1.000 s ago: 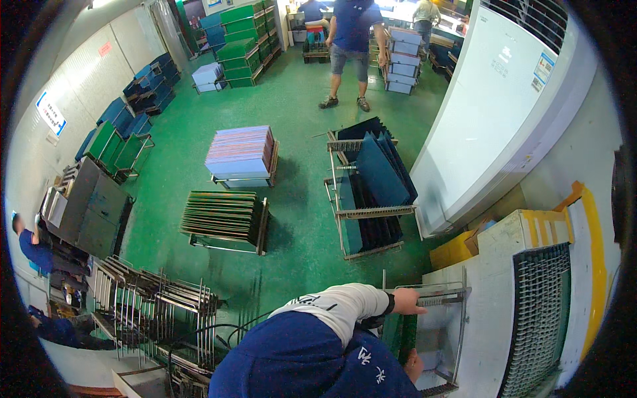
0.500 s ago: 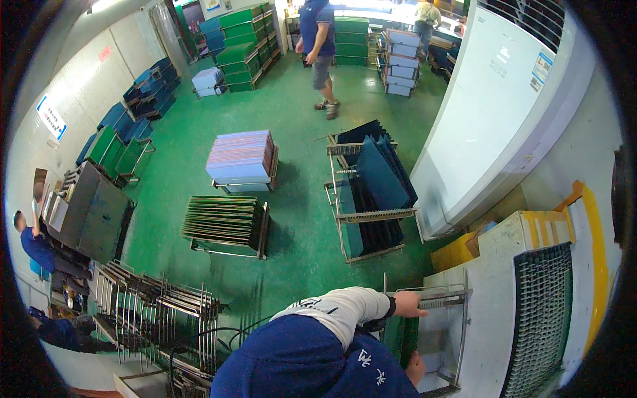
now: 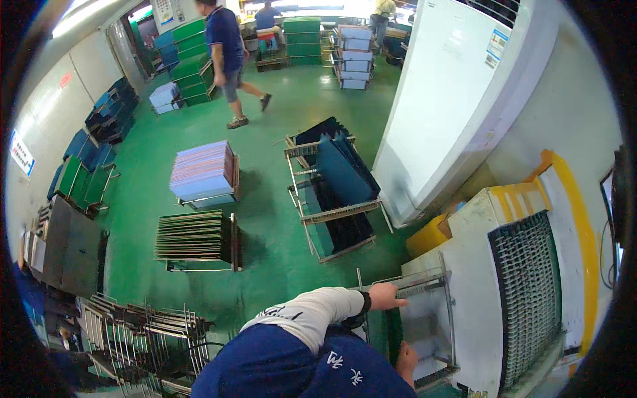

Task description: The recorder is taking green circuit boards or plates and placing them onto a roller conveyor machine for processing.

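A dark green panel [image 3: 394,326] stands on edge at the left side of a metal rack [image 3: 448,292] near the lower right. My left hand [image 3: 385,296] is at the panel's far end, beside the rack's slotted top rail, with its fingers partly curled. Closer to me, my right hand [image 3: 406,361] closes around the panel's near end; my body hides part of that forearm. Both hands appear to grip the panel by its opposite edges. A dark band circles my left wrist below a white sleeve.
Right of the rack is a pale cabinet [image 3: 468,265] with a slotted dark grille [image 3: 531,298]. Ahead stand a rack of dark blue panels [image 3: 345,172], a rack of thin boards [image 3: 196,237] and a lilac stack [image 3: 202,174]. Empty metal frames [image 3: 142,338] crowd the lower left. A person [image 3: 227,60] walks behind.
My view has swung right, so the room shifts left in the picture. The walking person has gone further left. Both hands stay at the green panel in the rack.
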{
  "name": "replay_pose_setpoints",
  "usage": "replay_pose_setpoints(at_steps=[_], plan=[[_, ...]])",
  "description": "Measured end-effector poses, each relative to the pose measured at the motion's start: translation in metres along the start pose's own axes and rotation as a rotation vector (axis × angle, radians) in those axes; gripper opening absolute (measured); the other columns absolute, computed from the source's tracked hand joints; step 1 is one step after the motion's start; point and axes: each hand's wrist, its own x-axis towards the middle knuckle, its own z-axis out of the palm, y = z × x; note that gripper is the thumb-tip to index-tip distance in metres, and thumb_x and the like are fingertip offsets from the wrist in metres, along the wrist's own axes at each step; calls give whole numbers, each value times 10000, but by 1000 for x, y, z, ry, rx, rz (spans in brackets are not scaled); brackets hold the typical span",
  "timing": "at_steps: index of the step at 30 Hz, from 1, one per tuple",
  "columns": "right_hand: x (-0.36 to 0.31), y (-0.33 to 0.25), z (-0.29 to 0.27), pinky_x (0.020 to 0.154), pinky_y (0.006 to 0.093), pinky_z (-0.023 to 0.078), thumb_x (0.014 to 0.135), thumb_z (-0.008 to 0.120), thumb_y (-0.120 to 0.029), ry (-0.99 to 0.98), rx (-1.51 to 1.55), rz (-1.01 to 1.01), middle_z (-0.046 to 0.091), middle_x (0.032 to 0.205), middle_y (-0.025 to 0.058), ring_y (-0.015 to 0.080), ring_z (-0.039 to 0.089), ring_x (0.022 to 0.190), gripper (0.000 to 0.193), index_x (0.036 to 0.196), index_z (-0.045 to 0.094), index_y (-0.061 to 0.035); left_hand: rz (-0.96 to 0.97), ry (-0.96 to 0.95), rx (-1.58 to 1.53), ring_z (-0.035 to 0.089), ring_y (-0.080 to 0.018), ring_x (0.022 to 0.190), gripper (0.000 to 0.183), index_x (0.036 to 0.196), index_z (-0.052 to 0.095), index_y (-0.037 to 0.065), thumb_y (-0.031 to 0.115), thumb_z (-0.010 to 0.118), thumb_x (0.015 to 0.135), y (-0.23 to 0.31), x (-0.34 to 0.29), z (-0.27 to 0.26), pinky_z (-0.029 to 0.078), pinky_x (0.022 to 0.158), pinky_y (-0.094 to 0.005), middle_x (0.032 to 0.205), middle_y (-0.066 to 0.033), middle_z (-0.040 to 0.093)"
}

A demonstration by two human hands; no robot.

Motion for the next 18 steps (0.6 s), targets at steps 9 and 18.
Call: replay_pose_setpoints(at_steps=[9,18], plan=[[1,-12,-9,546,474,330,961,519,-575,-103,80,21,542,601,208,325,477,543,649,716,629,17,58,150,31,676,-381,942,752,997,699,10,731,566,835,-8,3,14,533,821,-467,982,-205,707],[2,-9,-9,586,500,394,967,491,-587,-128,33,27,599,655,219,383,583,618,660,706,643,-1,37,118,42,680,-378,935,719,1014,703,26,711,588,829,-4,-2,6,536,811,-463,985,-198,712]])
